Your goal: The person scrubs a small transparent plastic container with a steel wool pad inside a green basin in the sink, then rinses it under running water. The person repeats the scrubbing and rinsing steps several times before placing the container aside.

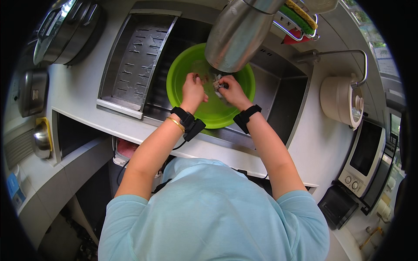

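Observation:
A green plastic basin [209, 122] stands in the stainless steel sink [287, 104], and both my hands are over its inside. My right hand [233, 91] pinches a small whitish and dark piece [217, 83], whose kind I cannot tell. To its left is my left hand [193, 89], fingers curled, with something small and brownish near the thumb; whether it is held is unclear. A translucent thing, perhaps a bag or water, shows in the basin. Each wrist has a black strap with a device. A large brushed metal vessel or fixture [238, 39] hangs over the basin's back edge.
A slotted steel drain tray [137, 65] lies across the sink's left part. Metal pots [72, 32] stand at the back left. On the right are a cream lidded pot [338, 98], a faucet [343, 52] and a microwave oven [364, 153]. Sponges [298, 18] sit in a wire rack behind.

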